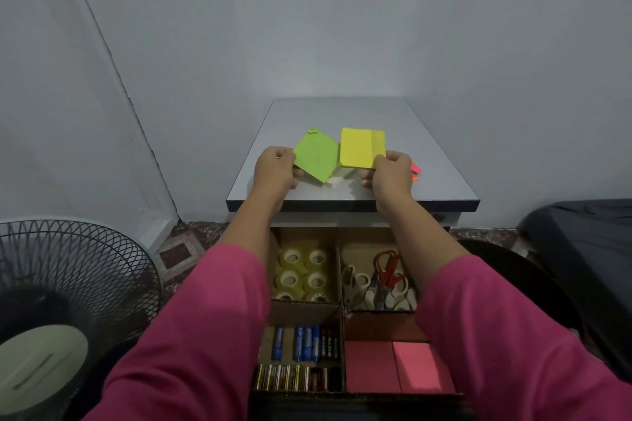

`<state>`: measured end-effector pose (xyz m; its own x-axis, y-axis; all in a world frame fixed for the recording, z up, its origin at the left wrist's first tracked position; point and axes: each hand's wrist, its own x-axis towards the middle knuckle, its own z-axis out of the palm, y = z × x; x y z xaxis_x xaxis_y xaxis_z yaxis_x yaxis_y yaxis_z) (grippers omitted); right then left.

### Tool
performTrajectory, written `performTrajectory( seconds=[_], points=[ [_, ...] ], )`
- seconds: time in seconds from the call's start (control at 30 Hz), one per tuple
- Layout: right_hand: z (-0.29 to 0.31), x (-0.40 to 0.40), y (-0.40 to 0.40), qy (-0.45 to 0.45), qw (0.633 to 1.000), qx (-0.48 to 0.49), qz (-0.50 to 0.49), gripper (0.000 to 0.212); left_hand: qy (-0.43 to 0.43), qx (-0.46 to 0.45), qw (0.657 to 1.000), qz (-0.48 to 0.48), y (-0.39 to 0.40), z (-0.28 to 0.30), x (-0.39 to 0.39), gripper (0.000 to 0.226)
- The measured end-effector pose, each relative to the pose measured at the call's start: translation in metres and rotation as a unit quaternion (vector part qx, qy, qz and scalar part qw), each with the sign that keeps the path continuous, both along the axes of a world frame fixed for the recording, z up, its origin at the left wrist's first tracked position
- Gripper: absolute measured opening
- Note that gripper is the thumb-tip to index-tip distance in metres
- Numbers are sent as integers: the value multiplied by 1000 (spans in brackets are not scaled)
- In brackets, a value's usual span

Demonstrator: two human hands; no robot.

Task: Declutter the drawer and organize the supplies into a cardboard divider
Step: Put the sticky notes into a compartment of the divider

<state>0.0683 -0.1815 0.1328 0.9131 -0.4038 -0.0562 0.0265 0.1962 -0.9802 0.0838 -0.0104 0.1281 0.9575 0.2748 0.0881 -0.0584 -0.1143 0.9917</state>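
Over the grey desk top (427, 164), my left hand (275, 169) grips a green sticky-note pad (316, 158) by its left edge. My right hand (393, 173) grips a yellow sticky-note pad (360, 147) at its lower right corner. Both pads are lifted and tilted. Below the desk, the open drawer holds a cardboard divider (340, 308). Its compartments hold tape rolls (304, 270), scissors (383, 278), batteries (301, 357) and pink note pads (396, 366).
A small white pad (337, 182) lies on the desk under the held pads, and pink and orange notes (415, 170) peek out behind my right hand. A standing fan (68, 284) is at the left, a dark covered object (581, 249) at the right.
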Motion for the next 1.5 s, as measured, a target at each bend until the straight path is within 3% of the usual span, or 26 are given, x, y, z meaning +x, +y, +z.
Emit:
performTrajectory(
  seconds=[0.17,0.37,0.53,0.73,0.87,1.0,1.13,1.23,1.33,1.5],
  points=[
    [3,-23,-13,-43,995,20,91,20,-16,-57,997,-53,10,4,-21,16],
    [-10,-75,-64,-40,976,-89,197,14,-4,-86,977,-194,6,-14,-81,26],
    [-32,-119,-111,21,950,-148,275,12,15,52,964,-261,-8,-42,-129,34],
    [-51,-160,-135,130,887,-300,327,23,48,170,950,-258,-43,-64,-159,16],
    [-54,-169,-134,199,822,-400,352,24,24,318,909,-268,-61,-74,-172,17],
    [-53,-170,-120,216,760,-510,340,30,-30,484,827,-285,-70,-82,-180,31],
    [-64,-170,-97,204,655,-675,272,40,-59,558,772,-297,-81,-87,-188,40],
    [-72,-173,-85,204,612,-723,247,39,-99,599,743,-282,-83,-89,-188,36],
    [-73,-175,-81,210,603,-736,223,33,-109,623,722,-278,-83,-89,-189,40],
    [-73,-176,-83,210,642,-712,192,21,-134,629,711,-285,-80,-92,-190,38]
  ],
)
